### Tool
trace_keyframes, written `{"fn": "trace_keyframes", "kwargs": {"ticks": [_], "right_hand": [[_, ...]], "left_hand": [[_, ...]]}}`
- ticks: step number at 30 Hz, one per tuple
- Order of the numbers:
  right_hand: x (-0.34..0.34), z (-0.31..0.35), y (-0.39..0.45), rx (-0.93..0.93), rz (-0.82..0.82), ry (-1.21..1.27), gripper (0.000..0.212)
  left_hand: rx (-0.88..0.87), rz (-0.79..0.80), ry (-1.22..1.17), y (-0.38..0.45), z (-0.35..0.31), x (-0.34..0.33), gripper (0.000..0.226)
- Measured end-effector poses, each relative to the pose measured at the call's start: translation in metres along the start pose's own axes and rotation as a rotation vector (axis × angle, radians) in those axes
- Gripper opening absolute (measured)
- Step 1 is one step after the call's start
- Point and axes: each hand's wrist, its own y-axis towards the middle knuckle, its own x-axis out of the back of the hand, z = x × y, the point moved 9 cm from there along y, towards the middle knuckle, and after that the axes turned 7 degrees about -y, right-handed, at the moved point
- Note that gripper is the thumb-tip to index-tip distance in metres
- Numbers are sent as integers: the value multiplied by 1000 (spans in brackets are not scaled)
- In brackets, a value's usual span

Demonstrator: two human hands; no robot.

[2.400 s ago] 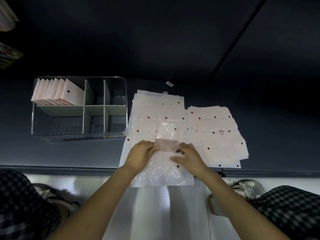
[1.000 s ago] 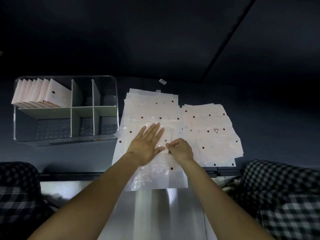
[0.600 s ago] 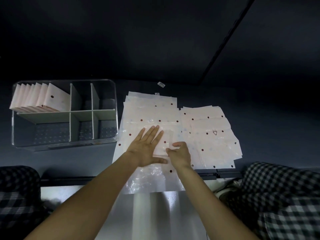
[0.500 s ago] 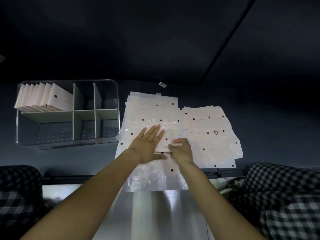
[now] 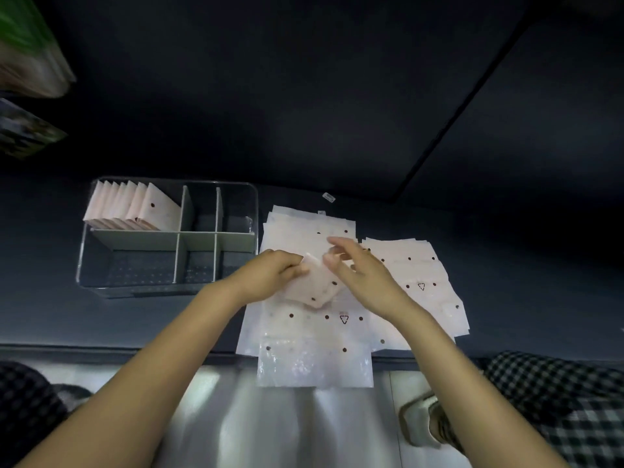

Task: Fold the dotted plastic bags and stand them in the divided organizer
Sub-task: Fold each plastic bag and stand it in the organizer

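A small folded dotted bag (image 5: 320,287) is lifted just above the flat pile of dotted bags (image 5: 304,327). My left hand (image 5: 271,275) grips its left edge with curled fingers. My right hand (image 5: 363,276) hovers at its upper right corner, fingers spread and fairly straight, the thumb touching the bag. The clear divided organizer (image 5: 251,211) stands to the left on the dark table. Several folded bags (image 5: 135,211) stand upright in its back left compartment. A second flat pile of bags (image 5: 429,275) lies to the right.
One crinkled bag (image 5: 314,364) hangs over the table's front edge. A small white label (image 5: 328,196) lies behind the piles. Checkered trouser legs (image 5: 557,400) and a shoe (image 5: 420,420) are below the table. Colourful packets (image 5: 27,62) sit at the upper left.
My left hand went from pressing flat on the bag to gripping it. The folded bag has come up off the pile, and my right hand has opened beside it.
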Motion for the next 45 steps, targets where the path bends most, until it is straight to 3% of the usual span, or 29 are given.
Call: {"fn": "trace_keyframes", "kwargs": {"ticks": [2,5,12,15,17,19,21,23,29,34,39,45], "right_hand": [[-23,26,0,92,195,-109,35],[-35,48,6,111,269,-188,27],[-51,86,37,-37,349,355,24],[-60,110,58,-39,352,434,21],[-62,123,79,-59,268,413,20],[-64,136,102,-73,157,356,20],[-72,151,123,-56,86,249,20],[-88,168,138,-32,66,132,24],[-128,198,168,28,7,-349,27],[-155,210,174,62,9,-566,23],[-190,205,178,-30,166,-313,39],[-190,183,174,-146,123,-194,37]], "left_hand": [[6,41,-33,-10,0,8,34],[22,27,-197,-24,5,33,30],[56,-116,-626,-53,44,92,1],[94,-350,-727,-64,71,130,11],[152,-608,-563,-76,94,164,11],[286,-805,-96,-92,113,191,10],[405,-868,265,-104,125,201,19],[433,-902,363,-111,134,200,23],[388,-879,327,-108,146,191,26],[379,-887,254,-104,145,193,27],[386,-971,149,-111,146,193,25],[328,-1051,94,-121,142,189,28]]}}
